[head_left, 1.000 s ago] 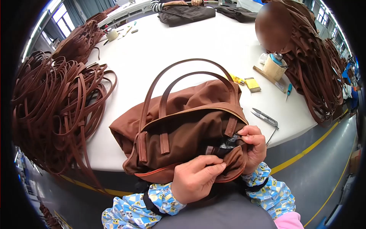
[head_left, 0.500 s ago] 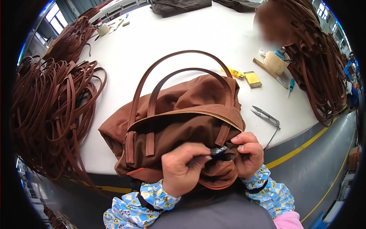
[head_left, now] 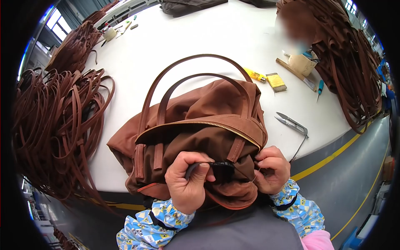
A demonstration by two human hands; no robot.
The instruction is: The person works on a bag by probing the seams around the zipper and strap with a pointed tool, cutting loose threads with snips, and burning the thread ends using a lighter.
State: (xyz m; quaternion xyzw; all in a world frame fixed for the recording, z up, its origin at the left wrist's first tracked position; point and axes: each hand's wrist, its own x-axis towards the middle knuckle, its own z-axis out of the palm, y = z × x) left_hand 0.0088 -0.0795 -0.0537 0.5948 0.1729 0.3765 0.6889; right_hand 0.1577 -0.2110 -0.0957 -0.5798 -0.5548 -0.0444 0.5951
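A brown fabric bag (head_left: 208, 104) with two long handles and a gold-toothed zipper lies at the table's front edge, its opening toward me. My left hand (head_left: 188, 179) pinches a black label (head_left: 223, 164) between thumb and fingers, in front of the bag's dark lining. At the right end of the opening, my right hand (head_left: 271, 170) has its fingers closed on the bag's edge fabric. A thin thread shows near its fingertips. Red-orange trim (head_left: 233, 206) hangs below, between both hands.
Brown straps (head_left: 58, 125) are heaped at the left, more straps (head_left: 341, 71) at the right. Right of the bag lie thread snips (head_left: 291, 123), a yellow block (head_left: 276, 82), a yellow tube (head_left: 255, 75), a brush (head_left: 296, 74) and a blue-handled awl (head_left: 320, 88).
My left hand has moved left and drawn the black label out with it, away from my right hand. The bag has shifted slightly left. My right hand stays near the opening's right end.
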